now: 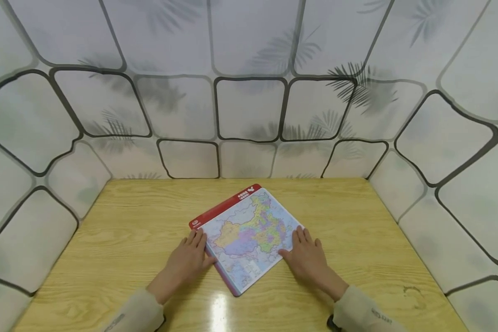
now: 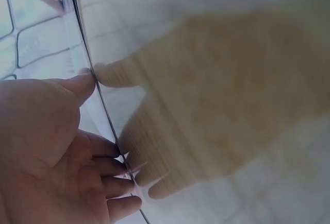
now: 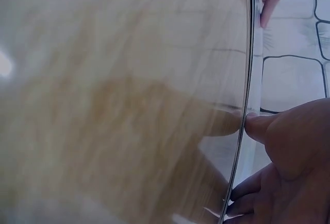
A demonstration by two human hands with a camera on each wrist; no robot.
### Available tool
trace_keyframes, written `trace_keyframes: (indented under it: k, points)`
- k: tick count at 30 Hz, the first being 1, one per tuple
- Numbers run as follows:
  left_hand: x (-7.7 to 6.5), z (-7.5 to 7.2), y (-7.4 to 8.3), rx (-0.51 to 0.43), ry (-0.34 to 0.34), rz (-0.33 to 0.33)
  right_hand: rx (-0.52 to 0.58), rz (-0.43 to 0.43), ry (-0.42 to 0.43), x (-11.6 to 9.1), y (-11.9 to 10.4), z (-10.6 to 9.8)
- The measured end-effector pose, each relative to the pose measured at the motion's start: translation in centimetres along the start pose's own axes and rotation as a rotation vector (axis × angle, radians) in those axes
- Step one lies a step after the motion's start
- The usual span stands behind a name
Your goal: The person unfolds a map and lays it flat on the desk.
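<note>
A flat map board (image 1: 249, 235) with a red header strip (image 1: 224, 206) lies turned at an angle on the wooden table, its coloured map of China facing up. My left hand (image 1: 188, 259) rests at the board's left edge, fingertips near the red strip and thumb lower along that side. At the right corner, my right hand (image 1: 308, 259) touches the edge with its fingers forward and thumb spread toward the lower right side. Both wrist views show the left hand (image 2: 62, 136) and right hand (image 3: 291, 157) low beside the tabletop; the map is seen only edge-on there.
The wooden table (image 1: 128, 216) is glossy and mirrors the hands in the wrist views. Pale walls (image 1: 249, 108) with dark outlined shapes and leaf prints enclose its back and sides. A small dark mark (image 1: 415, 295) lies on the tabletop at right.
</note>
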State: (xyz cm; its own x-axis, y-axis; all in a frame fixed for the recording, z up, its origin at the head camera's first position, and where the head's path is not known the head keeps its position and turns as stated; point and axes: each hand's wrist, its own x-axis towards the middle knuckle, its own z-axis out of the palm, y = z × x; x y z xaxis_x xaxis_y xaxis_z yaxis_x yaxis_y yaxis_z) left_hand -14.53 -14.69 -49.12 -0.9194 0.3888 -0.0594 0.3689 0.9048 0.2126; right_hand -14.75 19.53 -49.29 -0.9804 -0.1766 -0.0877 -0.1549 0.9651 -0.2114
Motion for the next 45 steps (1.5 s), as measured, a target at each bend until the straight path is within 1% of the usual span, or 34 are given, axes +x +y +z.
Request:
trace_keyframes:
  k: [4,9,15,18,22,26,28,30,32,36,39,42,45]
  points:
    - [-0.7,0.0,0.8,-0.006,0.013,-0.004,0.013,0.000,-0.016,0.3,0.5,-0.3]
    - [-1.2,0.1,1.8,-0.001,0.029,-0.027,0.013,-0.040,-0.022,0.9,1.3,-0.4]
    - [-1.6,0.4,2.6,0.033,0.097,-0.020,0.043,-0.082,-0.036,1.6,2.4,-0.4]
    - [-1.8,0.5,3.0,0.060,0.119,-0.022,0.049,-0.104,-0.038,1.9,2.9,-0.4]
    - [-2.0,0.8,3.4,0.086,0.132,-0.033,0.066,-0.138,-0.031,2.2,3.3,-0.6]
    - [-2.2,0.8,3.9,0.082,0.150,-0.033,0.073,-0.154,-0.022,2.5,3.6,-0.9]
    - [-2.3,0.7,3.9,0.082,0.144,-0.035,0.079,-0.158,-0.015,2.6,3.7,-1.0]
    - [-2.3,0.6,3.8,0.084,0.137,-0.041,0.089,-0.161,-0.006,2.7,3.7,-1.0]
    - [-2.3,0.5,3.5,0.081,0.145,-0.027,0.097,-0.166,0.008,2.6,3.6,-0.8]
    - [-2.1,-0.1,2.5,0.022,0.194,0.037,0.099,-0.167,0.033,2.0,2.8,-0.8]
    - [-1.8,-0.9,1.6,-0.025,0.207,0.073,0.113,-0.159,0.049,1.2,1.7,-1.1]
    - [-1.2,-1.6,0.7,-0.048,0.185,0.075,0.139,-0.157,0.057,0.2,0.5,-1.3]
    - [-0.5,-2.1,-0.3,-0.044,0.158,0.074,0.145,-0.163,0.059,-0.9,-0.6,-1.3]
